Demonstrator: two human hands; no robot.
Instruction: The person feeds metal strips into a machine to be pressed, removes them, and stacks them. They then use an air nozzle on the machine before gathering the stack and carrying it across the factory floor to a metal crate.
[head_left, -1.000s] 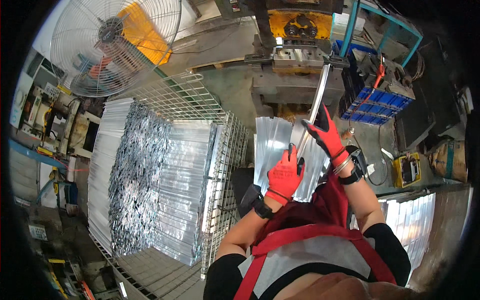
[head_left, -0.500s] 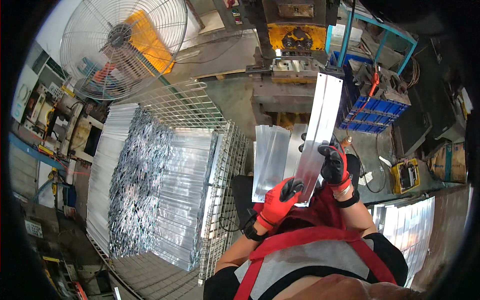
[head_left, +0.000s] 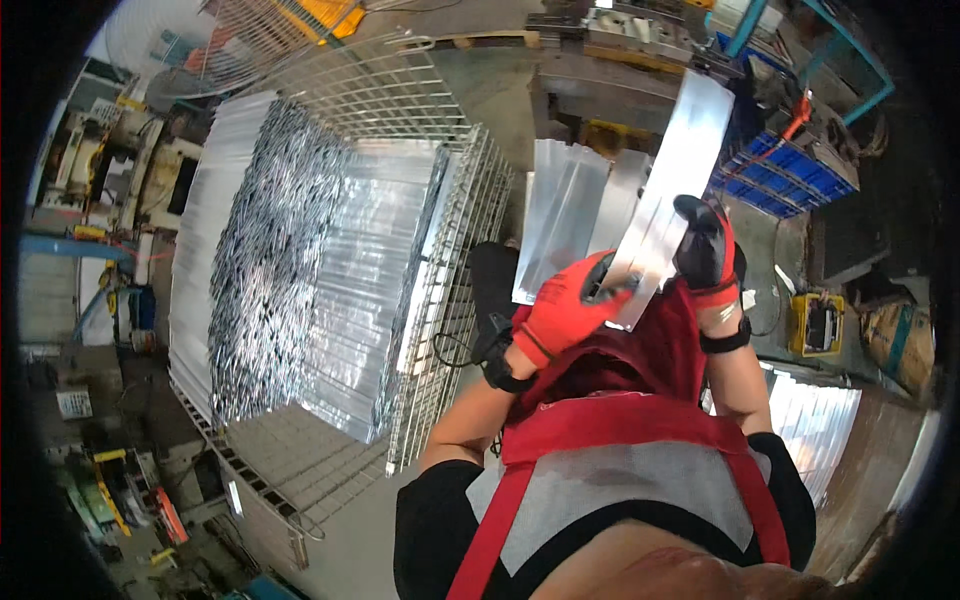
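Your left hand (head_left: 572,306) pinches the silvery metal strip (head_left: 688,148) low down; I can't tell if your right hand (head_left: 708,250) grips. A slack hold could tip it.

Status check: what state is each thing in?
Strip: slanted, far end rightward.
Left hand: gripping strip's near end.
Right hand: at strip's right edge, grip unclear.
Other strips: overlapping, beside held one.
Mesh cage: loaded with stacked strips.
Blue crate: loaded.
Yellow bin: dark contents.
Fan: partly visible, spinning unclear.
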